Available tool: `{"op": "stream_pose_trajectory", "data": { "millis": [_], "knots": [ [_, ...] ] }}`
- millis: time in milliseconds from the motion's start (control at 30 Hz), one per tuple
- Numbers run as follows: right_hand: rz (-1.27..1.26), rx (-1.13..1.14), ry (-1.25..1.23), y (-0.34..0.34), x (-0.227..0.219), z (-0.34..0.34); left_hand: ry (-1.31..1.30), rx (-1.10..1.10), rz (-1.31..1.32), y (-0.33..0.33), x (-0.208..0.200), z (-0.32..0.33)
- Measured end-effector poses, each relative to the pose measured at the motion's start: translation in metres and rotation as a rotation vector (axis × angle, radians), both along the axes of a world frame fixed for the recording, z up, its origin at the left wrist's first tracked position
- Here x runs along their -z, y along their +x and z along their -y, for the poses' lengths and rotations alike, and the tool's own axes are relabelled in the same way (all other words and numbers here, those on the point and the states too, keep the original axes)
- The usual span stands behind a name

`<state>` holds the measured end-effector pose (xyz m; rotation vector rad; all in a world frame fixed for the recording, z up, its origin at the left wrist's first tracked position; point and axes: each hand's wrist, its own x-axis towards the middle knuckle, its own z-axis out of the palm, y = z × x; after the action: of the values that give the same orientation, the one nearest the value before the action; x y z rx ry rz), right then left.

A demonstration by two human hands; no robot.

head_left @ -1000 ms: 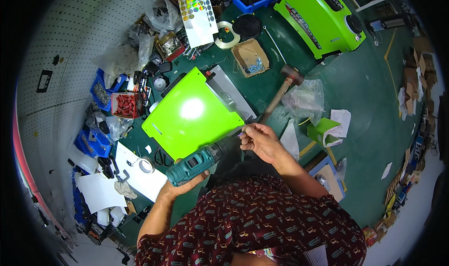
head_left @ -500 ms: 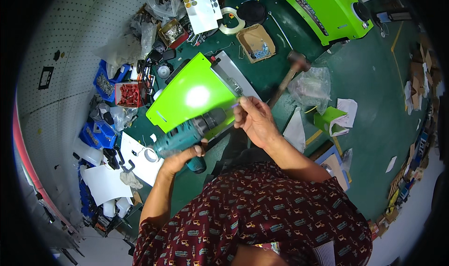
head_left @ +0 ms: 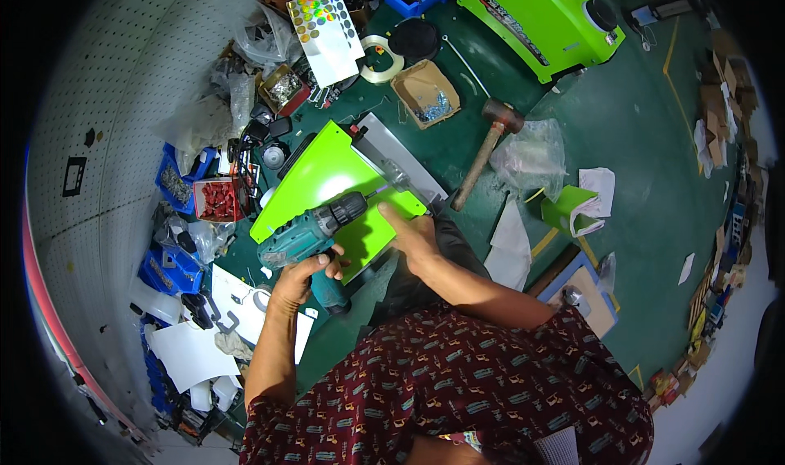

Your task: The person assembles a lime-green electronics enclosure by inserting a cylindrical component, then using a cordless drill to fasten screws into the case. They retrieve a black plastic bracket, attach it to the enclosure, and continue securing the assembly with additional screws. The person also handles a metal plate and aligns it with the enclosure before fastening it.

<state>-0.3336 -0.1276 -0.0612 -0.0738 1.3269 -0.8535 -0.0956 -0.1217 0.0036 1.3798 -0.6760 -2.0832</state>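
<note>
My left hand point(head_left: 301, 278) is wrapped round the grip of a teal cordless drill point(head_left: 299, 238). The drill's bit points up and to the right, and its tip is over the right part of a bright green machine cover point(head_left: 327, 170). My right hand point(head_left: 413, 240) clasps the cover's near right corner, thumb on top and the other fingers mostly hidden below. A grey panel point(head_left: 401, 150) shows along the cover's far right side. Whether the bit touches the cover or a screw, I cannot tell.
A rubber-headed mallet point(head_left: 478, 158) and a clear plastic bag point(head_left: 531, 156) lie to the right. Behind stand a cardboard tray of screws point(head_left: 427, 95), a tape roll point(head_left: 382, 59) and another green machine point(head_left: 540, 23). Blue parts bins point(head_left: 173, 270) line the left.
My right hand has left the drill's bit and moved down onto the cover's corner. The drill's bit now points at the cover; the view has shifted slightly.
</note>
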Motion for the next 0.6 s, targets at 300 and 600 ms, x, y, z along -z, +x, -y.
{"op": "stream_pose_trajectory", "data": {
  "millis": [300,600],
  "knots": [
    [-0.158,0.135,-0.229,0.016,0.025,-0.013,0.075,0.236,0.211,0.007,-0.006,0.021],
    [-0.186,0.082,-0.232,0.010,0.018,-0.013,-0.032,0.439,0.322,0.005,-0.006,0.039]
  ]
}}
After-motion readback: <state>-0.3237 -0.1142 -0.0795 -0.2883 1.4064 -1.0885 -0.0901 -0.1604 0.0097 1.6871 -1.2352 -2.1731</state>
